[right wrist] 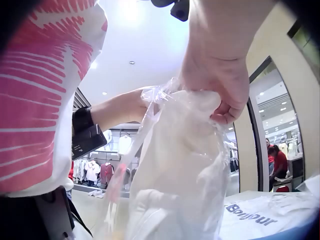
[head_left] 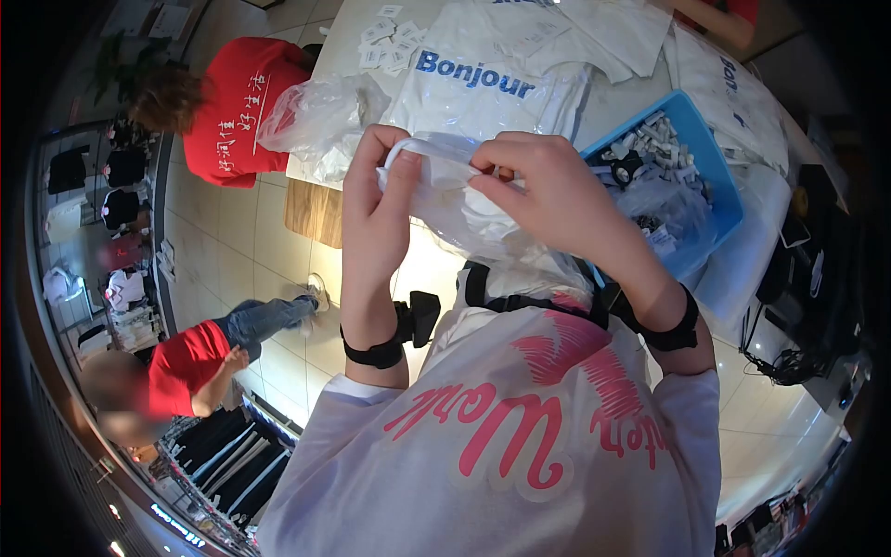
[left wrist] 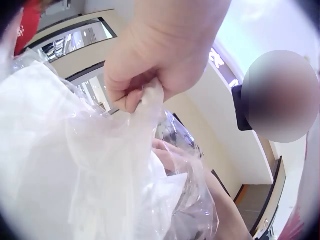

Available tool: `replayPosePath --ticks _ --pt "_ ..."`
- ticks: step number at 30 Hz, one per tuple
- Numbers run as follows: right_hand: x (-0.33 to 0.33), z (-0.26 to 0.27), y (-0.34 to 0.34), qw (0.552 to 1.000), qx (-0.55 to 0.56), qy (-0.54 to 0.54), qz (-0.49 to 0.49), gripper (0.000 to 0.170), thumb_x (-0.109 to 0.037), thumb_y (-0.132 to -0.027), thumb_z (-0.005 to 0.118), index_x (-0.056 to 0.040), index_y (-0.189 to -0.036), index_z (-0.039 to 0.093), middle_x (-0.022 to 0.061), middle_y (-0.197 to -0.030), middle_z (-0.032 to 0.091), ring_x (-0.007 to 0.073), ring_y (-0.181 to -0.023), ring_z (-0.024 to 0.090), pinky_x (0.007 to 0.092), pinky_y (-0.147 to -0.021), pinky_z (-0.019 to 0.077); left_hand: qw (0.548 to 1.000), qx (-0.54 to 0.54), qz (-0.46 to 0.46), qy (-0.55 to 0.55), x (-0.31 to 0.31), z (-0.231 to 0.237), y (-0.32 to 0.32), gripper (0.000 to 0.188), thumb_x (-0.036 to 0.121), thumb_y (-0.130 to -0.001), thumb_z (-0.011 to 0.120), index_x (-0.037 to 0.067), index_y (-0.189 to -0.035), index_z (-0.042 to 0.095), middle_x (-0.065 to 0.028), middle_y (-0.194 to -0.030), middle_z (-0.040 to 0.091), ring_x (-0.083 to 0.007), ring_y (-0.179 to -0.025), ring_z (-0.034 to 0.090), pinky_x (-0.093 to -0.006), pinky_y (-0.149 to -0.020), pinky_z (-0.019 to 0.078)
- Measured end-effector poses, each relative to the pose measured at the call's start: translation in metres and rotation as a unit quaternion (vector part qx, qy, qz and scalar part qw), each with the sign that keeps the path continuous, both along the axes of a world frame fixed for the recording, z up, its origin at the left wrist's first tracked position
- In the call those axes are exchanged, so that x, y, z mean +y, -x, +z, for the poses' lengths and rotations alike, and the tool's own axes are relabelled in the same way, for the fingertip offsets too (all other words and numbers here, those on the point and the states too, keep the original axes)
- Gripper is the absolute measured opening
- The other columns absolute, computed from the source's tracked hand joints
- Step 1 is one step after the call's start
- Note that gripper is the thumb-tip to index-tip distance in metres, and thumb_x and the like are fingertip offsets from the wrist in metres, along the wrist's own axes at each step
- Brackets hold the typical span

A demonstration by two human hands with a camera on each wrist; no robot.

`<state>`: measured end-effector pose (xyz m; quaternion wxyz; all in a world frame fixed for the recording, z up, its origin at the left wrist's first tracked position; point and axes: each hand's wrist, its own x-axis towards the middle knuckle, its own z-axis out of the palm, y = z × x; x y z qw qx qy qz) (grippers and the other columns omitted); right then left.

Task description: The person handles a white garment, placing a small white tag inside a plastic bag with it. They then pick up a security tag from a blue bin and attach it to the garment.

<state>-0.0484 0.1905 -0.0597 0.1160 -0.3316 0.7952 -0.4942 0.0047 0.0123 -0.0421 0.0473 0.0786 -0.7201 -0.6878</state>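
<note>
"At the worktop's (head_left: 345, 42) left side, what have we got?"

"Crumpled clear plastic (head_left: 329, 116), lying near the edge. Next along is the left hand (head_left: 379, 209), with its thumb and curled fingers pinching the upper edge of the clear bag (right wrist: 172, 150)."

"And the bag itself?"

"Held up between the two hands, in front of the chest and near the worktop's edge, with folded white material (left wrist: 37, 110) inside. Beyond it lies a packet (head_left: 497, 84) printed 'Bonjour'."

"The right hand (head_left: 561, 200)?"

"Pinching too, thumb against fingers, on the bag's other upper side. Whether either pinch takes film alone or material with it, I can't tell. Farther right sits the blue basket (head_left: 729, 200), full of small pieces."

"How would you handle that bag well?"

"I'd pinch lightly and level, spread the two grips just enough to flatten the top edge, and let the weight hang straight. Pull hard and thin film could stretch or split; grip unevenly and the stuff inside may bunch."

"Which way does it point?"

"Gripped edge up, far end down. Its long axis runs roughly upright, slanting a little, I'd judge."
</note>
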Motion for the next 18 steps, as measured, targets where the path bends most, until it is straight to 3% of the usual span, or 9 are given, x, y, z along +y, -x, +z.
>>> replayPosePath --ticks 4,6,7,9,10,12,13,15,18 --pt "0.005 0.002 0.004 0.992 -0.12 0.039 0.006 0.017 -0.01 -0.082 0.06 -0.0003 -0.095 0.057 0.0046 -0.08 0.058 0.0115 -0.068 0.053 0.0245 -0.062 0.0419 1.0 0.001 -0.013 0.002 0.0 0.007 0.0 0.009 0.009 -0.085 0.057 0.002 -0.09 0.053 0.0023 -0.081 0.053 -0.0053 -0.074 0.047 -0.0193 -0.062 0.0385" --pt "0.002 -0.005 0.005 0.974 -0.145 0.176 0.001 0.017 -0.015 -0.083 0.057 0.0011 -0.087 0.056 0.009 -0.065 0.055 0.0152 -0.058 0.052 0.0274 -0.057 0.0417 0.975 -0.054 -0.146 0.16 0.001 0.021 -0.002 0.01 0.009 -0.082 0.06 0.001 -0.089 0.058 0.0018 -0.083 0.055 -0.0053 -0.077 0.048 -0.0189 -0.066 0.0385" --pt "0.003 -0.003 0.004 0.974 -0.145 0.177 0.003 0.017 -0.015 -0.083 0.057 0.0011 -0.087 0.056 0.009 -0.065 0.055 0.0152 -0.058 0.052 0.0274 -0.057 0.0417 0.975 -0.054 -0.145 0.161 -0.002 0.02 -0.003 0.01 0.009 -0.082 0.06 0.001 -0.089 0.058 0.0018 -0.083 0.055 -0.0053 -0.077 0.048 -0.0189 -0.066 0.0385" --pt "0.007 0.005 0.004 0.961 -0.233 0.142 0.037 0.012 -0.01 -0.086 0.057 0.0003 -0.089 0.053 -0.0018 -0.075 0.05 0.0052 -0.068 0.043 0.0221 -0.064 0.0375 0.985 -0.081 -0.106 0.106 -0.006 0.012 -0.002 0.009 0.006 -0.082 0.059 0.0 -0.088 0.06 0.0015 -0.082 0.056 -0.0049 -0.079 0.049 -0.0188 -0.068 0.038" --pt "0.007 0.006 0.004 0.961 -0.233 0.142 0.036 0.012 -0.01 -0.086 0.057 0.0003 -0.089 0.053 -0.0018 -0.075 0.05 0.0052 -0.068 0.043 0.0221 -0.064 0.0375 0.985 -0.081 -0.107 0.105 -0.004 0.007 0.0 0.009 0.006 -0.082 0.059 0.0 -0.088 0.06 0.0015 -0.082 0.056 -0.0049 -0.079 0.049 -0.0188 -0.068 0.038" --pt "0.008 0.006 0.004 0.979 -0.17 0.104 0.037 0.013 -0.012 -0.086 0.057 -0.0001 -0.089 0.053 -0.0004 -0.075 0.049 0.0065 -0.067 0.043 0.0236 -0.063 0.0374 0.996 0.057 -0.053 0.032 0.004 -0.001 0.003 0.008 0.007 -0.084 0.057 0.0 -0.087 0.059 0.0029 -0.077 0.055 -0.0041 -0.076 0.047 -0.0188 -0.068 0.037" --pt "0.009 0.005 0.003 0.979 -0.17 0.105 0.037 0.013 -0.012 -0.086 0.057 -0.0001 -0.089 0.053 -0.0004 -0.075 0.049 0.0065 -0.067 0.043 0.0236 -0.063 0.0374 0.996 0.058 -0.053 0.033 0.004 -0.002 0.003 0.008 0.007 -0.084 0.057 0.0 -0.087 0.059 0.0029 -0.077 0.055 -0.0041 -0.076 0.047 -0.0188 -0.068 0.037" --pt "0.011 0.001 0.001 0.997 0.009 0.045 0.055 0.014 -0.014 -0.086 0.058 -0.0006 -0.09 0.053 0.0004 -0.074 0.048 0.0076 -0.068 0.043 0.0244 -0.063 0.0378 0.999 -0.004 -0.043 -0.022 0.001 -0.002 0.003 0.01 0.01 -0.088 0.053 0.001 -0.085 0.057 0.004 -0.077 0.053 -0.0032 -0.074 0.045 -0.0185 -0.067 0.036" --pt "0.01 -0.007 0.002 0.997 0.017 0.057 0.055 0.014 -0.014 -0.086 0.058 -0.0007 -0.09 0.053 0.0015 -0.072 0.048 0.0088 -0.067 0.043 0.0249 -0.064 0.0381 0.998 -0.011 -0.026 -0.054 0.007 -0.002 0.005 0.012 0.013 -0.09 0.051 0.003 -0.086 0.055 0.0049 -0.078 0.052 -0.0029 -0.072 0.044 -0.0187 -0.066 0.0359"
